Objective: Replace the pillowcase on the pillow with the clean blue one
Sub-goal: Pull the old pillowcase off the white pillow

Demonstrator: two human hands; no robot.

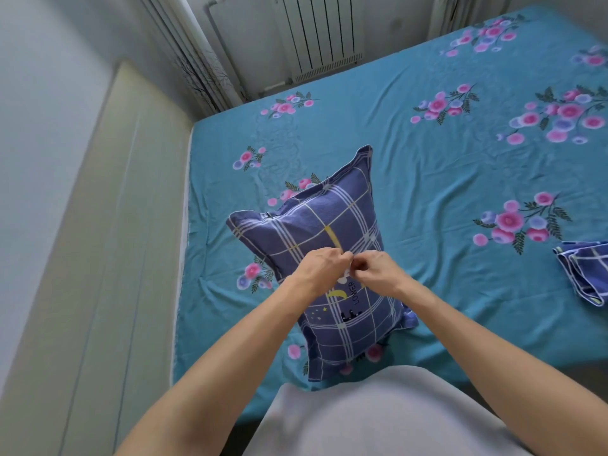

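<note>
pillow [332,235], plump inside a blue plaid pillowcase, lies tilted on the teal floral sheet [427,153], the left hand [320,268] and right hand [375,271] pinching its fabric mid-top, with a folded plaid pillowcase [584,268] far right.

Under our hands we see the pillow [332,245] in matt woven cloth with a fine ribbed texture. Beneath it the bed sheet [427,153] is thin, smooth, creased cloth with a faint sheen. Right of our hands the folded pillowcase [584,269] is similar matt cloth. Beyond them, the radiator [316,34] looks like smooth painted metal.
</note>
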